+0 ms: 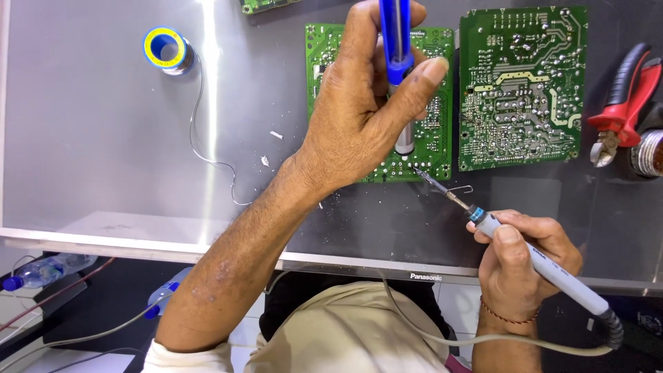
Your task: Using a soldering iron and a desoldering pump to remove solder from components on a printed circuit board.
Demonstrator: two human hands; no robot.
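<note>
Your left hand (359, 103) grips the blue desoldering pump (396, 62) upright over the near edge of the green circuit board (428, 148) lying at the surface's far middle, while your right hand (521, 259) pinches the soldering iron (545, 266), tip on a joint there, so desoldering looks midway, other joints untouched.

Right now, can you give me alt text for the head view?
A left hand holds a blue desoldering pump upright over a green circuit board, while the right hand angles a grey soldering iron at its lower edge. A second green board, red pliers and a solder spool lie nearby.
</note>
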